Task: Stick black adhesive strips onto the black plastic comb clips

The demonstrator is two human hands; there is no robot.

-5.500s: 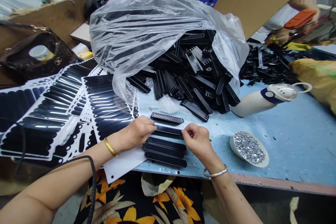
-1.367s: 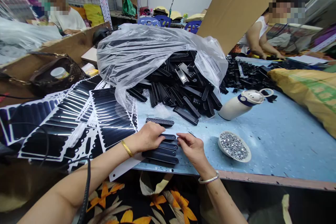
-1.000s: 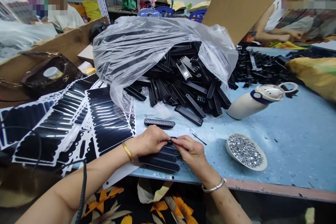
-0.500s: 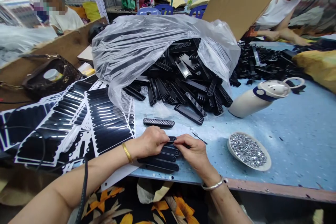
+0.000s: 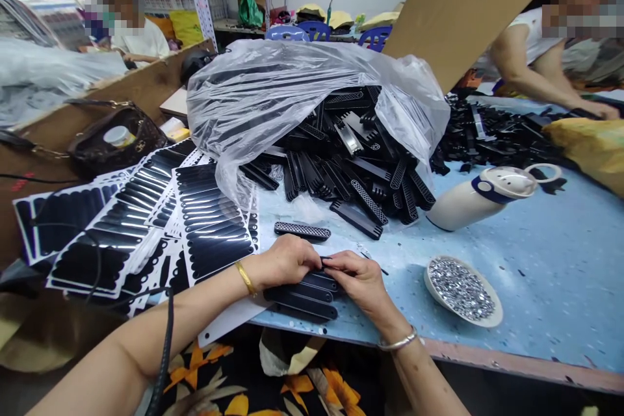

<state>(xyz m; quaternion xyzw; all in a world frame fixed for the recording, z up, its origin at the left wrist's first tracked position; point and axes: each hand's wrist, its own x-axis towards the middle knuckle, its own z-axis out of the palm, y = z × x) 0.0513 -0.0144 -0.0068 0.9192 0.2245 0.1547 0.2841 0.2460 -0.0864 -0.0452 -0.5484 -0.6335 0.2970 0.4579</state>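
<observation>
Your right hand [image 5: 359,277] moved closer to your left hand [image 5: 288,261]; both pinch one narrow black strip [image 5: 324,260]. Keep it straight.

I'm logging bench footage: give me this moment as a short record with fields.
left hand: pinching a mostly hidden black bar
right hand: pinching that bar's right end
near hands: round-ended black bars, side by side
left side: sheets of black strips
right side: white bowl of small metal pieces; bottle
behind: plastic bag, toothed black parts spilling out
</observation>
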